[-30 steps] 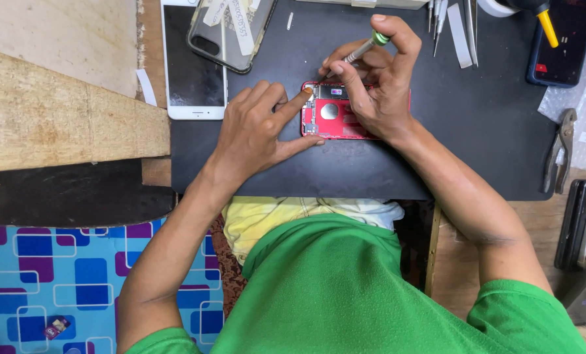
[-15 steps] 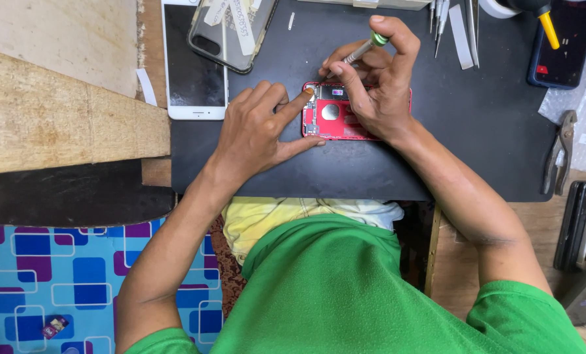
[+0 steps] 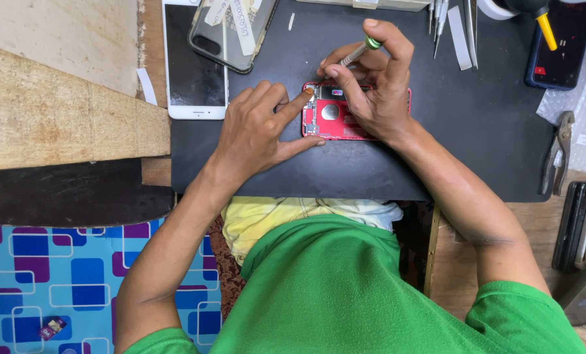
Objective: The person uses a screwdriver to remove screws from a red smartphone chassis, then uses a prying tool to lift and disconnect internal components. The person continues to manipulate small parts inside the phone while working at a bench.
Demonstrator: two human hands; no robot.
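Observation:
A red opened phone housing (image 3: 329,121) lies on a black work mat (image 3: 437,151). My left hand (image 3: 257,128) rests beside it, with the index fingertip pressing on the housing's upper left corner and the thumb along its lower edge. My right hand (image 3: 375,82) covers the housing's right half and grips a small screwdriver with a green cap (image 3: 358,51), its tip pointing down into the housing's top edge.
A white phone screen (image 3: 193,65) and a clear phone case (image 3: 230,29) lie at the mat's upper left. Tweezers and thin tools (image 3: 453,23) lie at the top, a dark phone (image 3: 558,52) at upper right, pliers (image 3: 558,160) to the right. A wooden plank (image 3: 57,111) sits left.

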